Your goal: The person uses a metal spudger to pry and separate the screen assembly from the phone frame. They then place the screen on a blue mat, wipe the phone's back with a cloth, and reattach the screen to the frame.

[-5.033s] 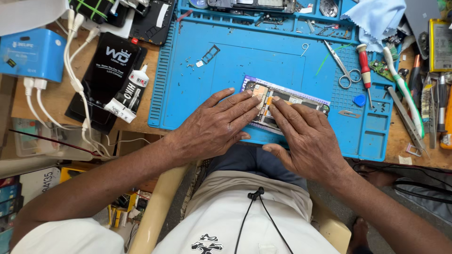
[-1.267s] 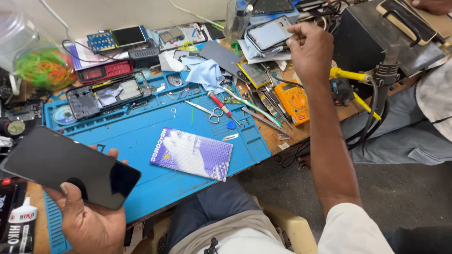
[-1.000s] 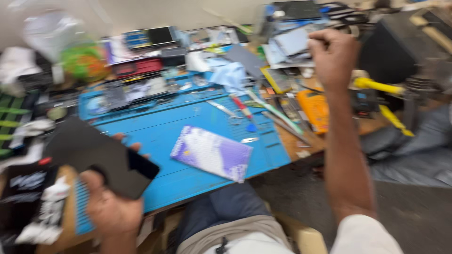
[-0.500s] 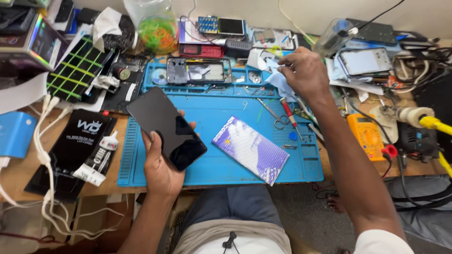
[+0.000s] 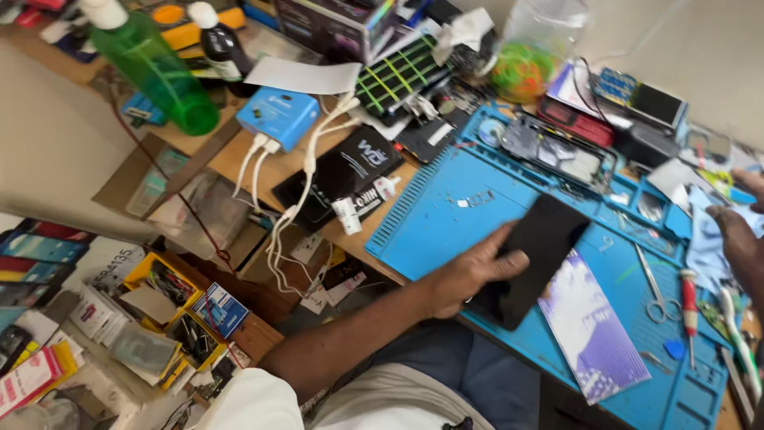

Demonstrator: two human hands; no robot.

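The fingers (image 5: 500, 248) of the left hand (image 5: 469, 275) are closed around a black phone screen (image 5: 529, 259), holding it just above the blue mat (image 5: 446, 215) on the counter (image 5: 239, 159). Beside it lies a purple panel (image 5: 593, 334). The right hand (image 5: 738, 239) touches a light blue cloth (image 5: 704, 247); I cannot tell whether its fingers are gripping. Scissors (image 5: 654, 291) lie near.
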